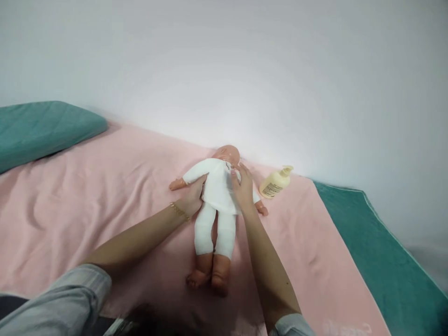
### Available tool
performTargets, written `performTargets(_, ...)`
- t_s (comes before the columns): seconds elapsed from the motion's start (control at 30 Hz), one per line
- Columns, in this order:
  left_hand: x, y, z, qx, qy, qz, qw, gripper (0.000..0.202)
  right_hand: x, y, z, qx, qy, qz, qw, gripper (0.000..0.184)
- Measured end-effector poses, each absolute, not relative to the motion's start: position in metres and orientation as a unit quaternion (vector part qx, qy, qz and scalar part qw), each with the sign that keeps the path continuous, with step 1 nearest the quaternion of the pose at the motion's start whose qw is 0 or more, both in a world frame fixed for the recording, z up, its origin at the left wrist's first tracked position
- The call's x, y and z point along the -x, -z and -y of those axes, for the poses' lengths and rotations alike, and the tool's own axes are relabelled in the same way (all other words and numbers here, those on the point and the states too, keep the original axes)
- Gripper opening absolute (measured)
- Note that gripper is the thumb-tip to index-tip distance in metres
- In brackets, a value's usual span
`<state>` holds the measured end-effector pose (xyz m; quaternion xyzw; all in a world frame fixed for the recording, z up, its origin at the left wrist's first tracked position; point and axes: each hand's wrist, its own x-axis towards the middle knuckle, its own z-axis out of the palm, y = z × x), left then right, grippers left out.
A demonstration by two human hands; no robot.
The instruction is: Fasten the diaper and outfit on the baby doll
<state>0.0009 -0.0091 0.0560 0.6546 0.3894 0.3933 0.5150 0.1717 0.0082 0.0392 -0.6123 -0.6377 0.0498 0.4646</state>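
While left hand (194,196) and right hand (244,190) touch doll (220,189) | cannot tell if grip pinches | bottle (281,178) label (271,188), blanket (297,261) lettering (346,328): illegible

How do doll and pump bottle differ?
Size: the doll is larger than the pump bottle.
Look: the doll wears white; the pump bottle is pale yellow with dark print.
Contact: left hand and right hand touch the doll, not the pump bottle.
Shared: both on pink blanket.

Illumination soft and diffuse, wall (224,70) brightest just above the doll (217,186) and greyer toward the corners, with small glare on the doll's head (229,153), dark shadow at the blanket's (133,186) lower centre, lettering (346,327) blurred at lower right, and wide-angle stretching toward the edges.
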Motion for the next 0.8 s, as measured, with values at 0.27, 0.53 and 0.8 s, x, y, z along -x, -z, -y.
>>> performTargets(0.27, 0.018, -0.053, 0.021, -0.516, -0.512, -0.462, 0.508, 0.031, -0.19, -0.034, 0.026, 0.556, -0.101, 0.604, 0.562, 0.034)
performTargets(0.53, 0.012, -0.066, 0.016, -0.853, -0.304, -0.289, 0.312, 0.022, -0.194, -0.042, 0.054, 0.485, -0.215, 0.698, 0.48, 0.027)
performTargets(0.8, 0.01, -0.026, -0.001, -0.907, -0.272, -0.231, 0.223, 0.025, -0.212, -0.036, 0.053, 0.526, -0.323, 0.713, 0.332, 0.024)
